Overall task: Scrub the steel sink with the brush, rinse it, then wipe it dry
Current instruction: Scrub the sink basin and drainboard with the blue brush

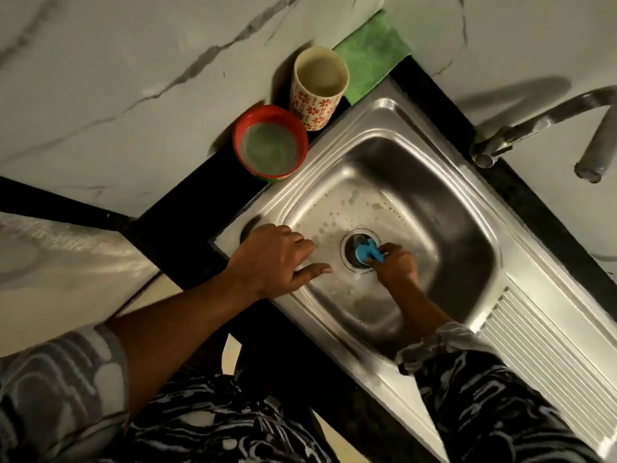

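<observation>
Head camera looks down on the steel sink (pixel 450 182), with foam spots on its floor. The left hand (pixel 277 259) rests on the basin's rim, fingers loose. The right hand (pixel 397 267) grips the blue brush (pixel 366 252), set on the drain (pixel 350 250).

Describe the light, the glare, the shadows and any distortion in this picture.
In the head view the light is dim and warm. In the head view glare lies along the rim of the sink. In the head view the tap throws a soft shadow on the wall, straight edges bend from the wide lens, and the brush in the right hand is slightly blurred.
</observation>
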